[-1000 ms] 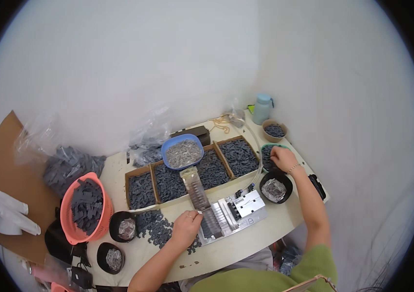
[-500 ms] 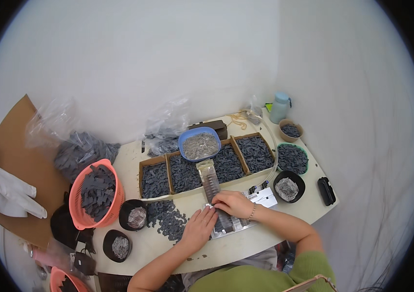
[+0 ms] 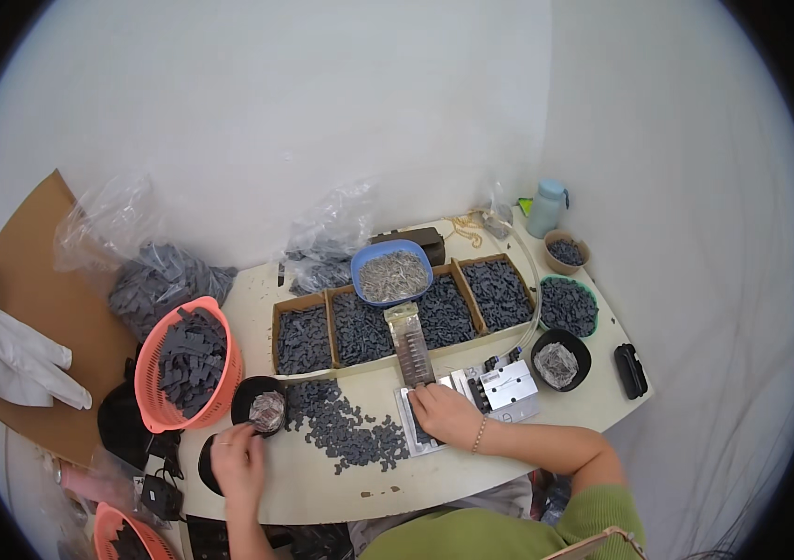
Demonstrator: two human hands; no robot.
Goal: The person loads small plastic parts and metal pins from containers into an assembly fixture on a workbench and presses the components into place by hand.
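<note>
My left hand [image 3: 238, 462] is over the lower black bowl [image 3: 208, 464] at the left of the table, covering most of it. Its fingers are bent together, and anything between them is too small to make out. My right hand [image 3: 445, 415] rests on a metal fixture [image 3: 416, 439], its curled fingertips near the low end of a slotted metal strip [image 3: 413, 350]. What those fingertips grip is hidden. The fixture carries a silver block [image 3: 509, 385] on its right. Small dark grey pieces [image 3: 346, 429] lie loose between my hands.
A divided cardboard tray [image 3: 304, 341] of grey pieces stands behind, with a blue bowl [image 3: 392, 273] of metal pins on it. A coral basket [image 3: 234, 373] and a black bowl [image 3: 266, 411] are left. Right are another black bowl [image 3: 560, 362], a green-rimmed bowl [image 3: 569, 306] and a bottle [image 3: 546, 210].
My left hand has left the fixture and moved left to the lower black bowl. My right hand stays at the fixture, shifted slightly. The whole view has moved a little.
</note>
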